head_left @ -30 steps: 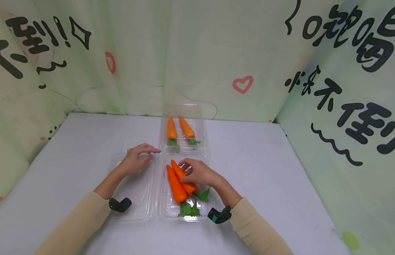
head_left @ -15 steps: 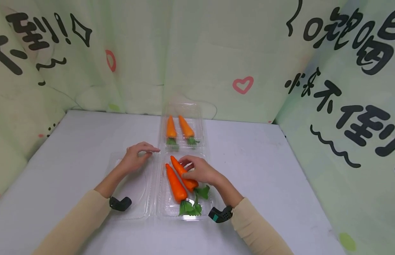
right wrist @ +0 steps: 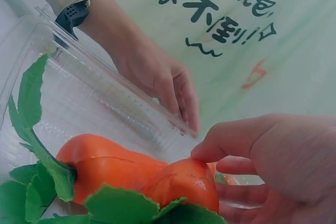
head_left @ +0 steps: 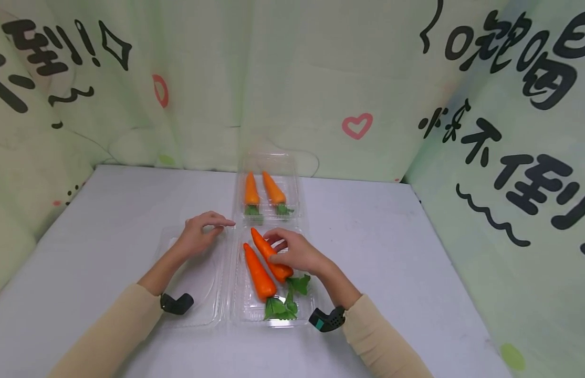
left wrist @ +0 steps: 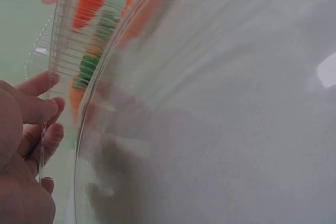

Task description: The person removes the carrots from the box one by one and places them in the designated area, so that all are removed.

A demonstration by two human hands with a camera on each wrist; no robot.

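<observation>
A clear plastic clamshell box (head_left: pixel 284 324) lies opened out on the table, its lid (head_left: pixel 205 294) spread to the left. Two red-orange toy carrots with green leaves are in its right half. My right hand (head_left: pixel 296 252) holds the upper carrot (head_left: pixel 260 245) near its thick end, thumb on one side and fingers on the other. Beside it, leaning the same way, lies the other carrot (head_left: pixel 258 275). At the back of the box my left hand (head_left: pixel 200 235) pinches the clear plastic edge between thumb and fingers (left wrist: pixel 50 139).
Directly behind stands a second clear box (head_left: pixel 292 164) holding two lighter orange carrots (head_left: pixel 273 189). The white table (head_left: pixel 368 236) reaches to a pale green curtain (head_left: pixel 297 63) at the back and sides.
My right hand has shifted the upper carrot slightly away from me, widening the gap to the other carrot. Its leaves have moved up too. My left hand keeps its place.
</observation>
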